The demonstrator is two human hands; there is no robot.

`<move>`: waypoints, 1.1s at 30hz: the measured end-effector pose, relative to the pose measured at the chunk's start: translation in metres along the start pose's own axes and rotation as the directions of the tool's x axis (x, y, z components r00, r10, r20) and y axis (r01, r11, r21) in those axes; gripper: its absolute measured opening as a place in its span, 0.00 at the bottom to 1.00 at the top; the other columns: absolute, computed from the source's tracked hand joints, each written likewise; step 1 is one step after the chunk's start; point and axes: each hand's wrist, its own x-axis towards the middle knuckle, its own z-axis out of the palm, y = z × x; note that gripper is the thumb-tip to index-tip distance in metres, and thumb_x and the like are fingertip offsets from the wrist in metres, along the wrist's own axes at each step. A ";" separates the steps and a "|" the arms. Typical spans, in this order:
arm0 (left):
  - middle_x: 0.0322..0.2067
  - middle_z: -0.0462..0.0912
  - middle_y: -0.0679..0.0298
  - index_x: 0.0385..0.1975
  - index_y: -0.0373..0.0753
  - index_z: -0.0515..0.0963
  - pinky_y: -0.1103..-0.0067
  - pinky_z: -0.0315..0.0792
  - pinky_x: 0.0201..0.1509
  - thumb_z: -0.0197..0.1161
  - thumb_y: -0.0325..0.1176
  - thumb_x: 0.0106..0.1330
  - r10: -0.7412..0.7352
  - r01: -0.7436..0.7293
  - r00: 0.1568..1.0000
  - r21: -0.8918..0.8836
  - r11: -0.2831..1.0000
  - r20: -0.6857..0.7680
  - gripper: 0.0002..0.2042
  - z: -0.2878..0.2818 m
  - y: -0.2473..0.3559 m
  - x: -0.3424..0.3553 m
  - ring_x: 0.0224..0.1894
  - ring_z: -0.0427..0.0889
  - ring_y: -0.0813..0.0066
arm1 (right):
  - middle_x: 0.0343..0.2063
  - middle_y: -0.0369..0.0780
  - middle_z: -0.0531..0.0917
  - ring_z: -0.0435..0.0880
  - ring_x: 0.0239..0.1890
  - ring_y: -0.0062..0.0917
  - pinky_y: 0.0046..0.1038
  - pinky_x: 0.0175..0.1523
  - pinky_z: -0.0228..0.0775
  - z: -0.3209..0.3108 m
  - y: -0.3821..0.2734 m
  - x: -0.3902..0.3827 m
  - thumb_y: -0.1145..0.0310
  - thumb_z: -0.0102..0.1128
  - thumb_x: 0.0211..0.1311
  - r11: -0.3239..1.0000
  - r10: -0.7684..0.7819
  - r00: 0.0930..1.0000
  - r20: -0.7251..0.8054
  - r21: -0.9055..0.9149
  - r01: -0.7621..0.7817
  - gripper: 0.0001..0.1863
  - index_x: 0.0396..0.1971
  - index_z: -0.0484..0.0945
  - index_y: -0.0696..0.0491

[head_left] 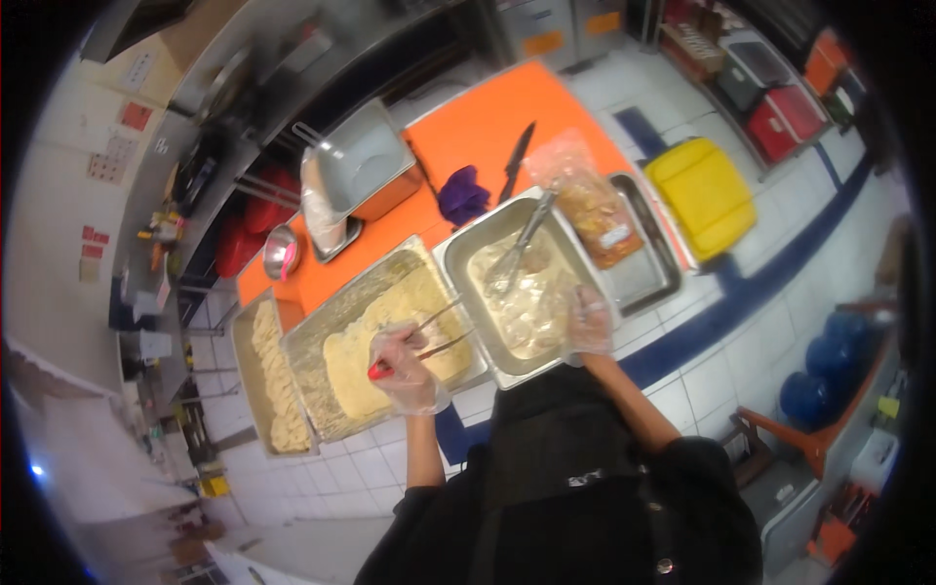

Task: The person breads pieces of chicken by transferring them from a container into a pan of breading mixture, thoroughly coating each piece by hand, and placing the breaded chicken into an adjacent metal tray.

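My left hand (398, 363), in a clear plastic glove, is closed round metal tongs (441, 347) with a red end. The tongs' arms are spread and point toward a deep steel pan (465, 283). That pan holds pale wet batter (522, 317) with lumps in it, and a whisk (522, 253) leans inside. At its near right side my right hand (589, 322), also gloved, has its fingers curled over the rim. Under my left hand lies a wide pan (310, 336) of pale yellow flour (356, 356). Further left, a narrow pan (244, 375) holds a row of pale coated pieces (278, 400).
On the orange table (526, 97) lie a black knife (519, 161), a purple cloth (463, 195), an empty deep pan (366, 161) and a small bowl (282, 251). A bag of orange-brown food (600, 219) rests on a steel tray (648, 278). Beyond is a yellow lid (702, 195).
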 end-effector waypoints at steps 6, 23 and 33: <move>0.24 0.80 0.58 0.31 0.34 0.78 0.72 0.72 0.30 0.54 0.38 0.69 0.332 -0.372 0.874 0.050 0.927 0.355 0.13 0.136 -0.042 -0.012 0.24 0.79 0.69 | 0.21 0.43 0.76 0.72 0.23 0.33 0.31 0.29 0.64 -0.007 -0.003 -0.003 0.66 0.50 0.64 0.902 0.255 0.966 0.051 0.347 -0.256 0.09 0.36 0.77 0.53; 0.15 0.72 0.59 0.25 0.29 0.71 0.71 0.62 0.23 0.53 0.40 0.71 0.128 -0.132 0.990 -0.076 0.988 -0.058 0.18 0.171 -0.091 0.037 0.17 0.69 0.71 | 0.23 0.47 0.77 0.76 0.26 0.43 0.38 0.31 0.67 -0.016 -0.003 0.000 0.70 0.52 0.60 0.955 -0.003 0.995 0.099 0.295 -0.027 0.05 0.34 0.76 0.51; 0.22 0.77 0.61 0.24 0.31 0.72 0.75 0.71 0.34 0.53 0.34 0.70 0.068 -0.099 0.938 0.074 0.992 0.341 0.14 0.112 -0.087 -0.026 0.26 0.74 0.73 | 0.20 0.42 0.73 0.74 0.24 0.34 0.31 0.29 0.65 0.009 0.025 -0.007 0.75 0.49 0.55 0.866 0.088 0.990 0.111 0.483 -0.131 0.05 0.31 0.74 0.53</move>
